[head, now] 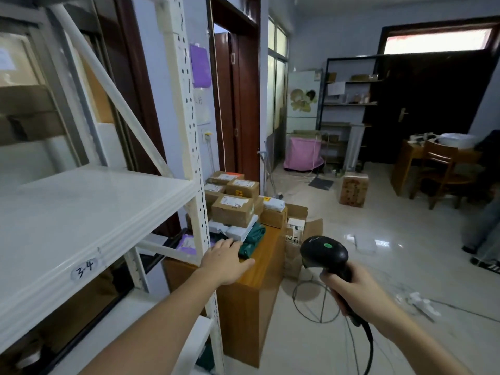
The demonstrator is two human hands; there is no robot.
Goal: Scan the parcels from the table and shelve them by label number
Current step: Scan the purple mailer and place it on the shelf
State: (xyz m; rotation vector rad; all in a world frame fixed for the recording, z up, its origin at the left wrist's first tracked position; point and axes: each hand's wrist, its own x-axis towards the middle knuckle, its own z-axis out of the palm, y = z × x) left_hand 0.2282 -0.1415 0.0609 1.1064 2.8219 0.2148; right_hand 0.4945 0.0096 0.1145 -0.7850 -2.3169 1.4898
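Several brown cardboard parcels with white labels are piled on a wooden table, with white mailers and a green bag in front of them. My left hand reaches out flat over the table's near end, fingers straight, close to the green bag and holding nothing. My right hand grips the handle of a black barcode scanner, whose head with a green dot points toward the table. A white metal shelf marked "3-4" fills the left, its board bare.
Open cardboard boxes stand on the tiled floor beside the table. A wire ring stand and the scanner's cable lie below my right hand. Farther back are a sealed box, a wooden desk with a chair and a person's legs at the right edge.
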